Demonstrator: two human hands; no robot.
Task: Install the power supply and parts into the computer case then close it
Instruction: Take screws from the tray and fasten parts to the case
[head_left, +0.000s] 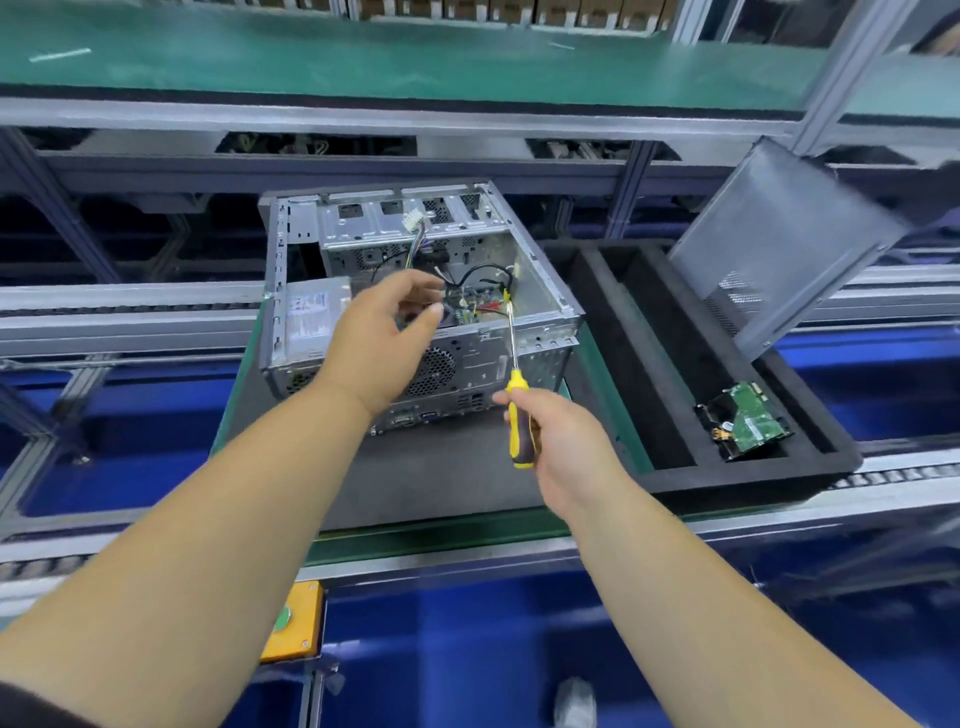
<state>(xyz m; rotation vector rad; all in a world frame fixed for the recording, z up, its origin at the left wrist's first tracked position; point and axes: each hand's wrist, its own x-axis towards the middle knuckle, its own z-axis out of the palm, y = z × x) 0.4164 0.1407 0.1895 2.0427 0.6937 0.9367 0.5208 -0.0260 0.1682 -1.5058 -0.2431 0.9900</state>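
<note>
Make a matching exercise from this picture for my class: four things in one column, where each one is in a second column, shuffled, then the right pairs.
Things
1. screwdriver
2. hard drive
3. side panel
4. power supply

Places
A. leaning upright at the far right end of the foam tray
B. lying in a slot of the foam tray
C. gripped in the right hand
D. inside the computer case, at its left side

Pairs: 1-C, 2-B, 3-A, 4-D
</note>
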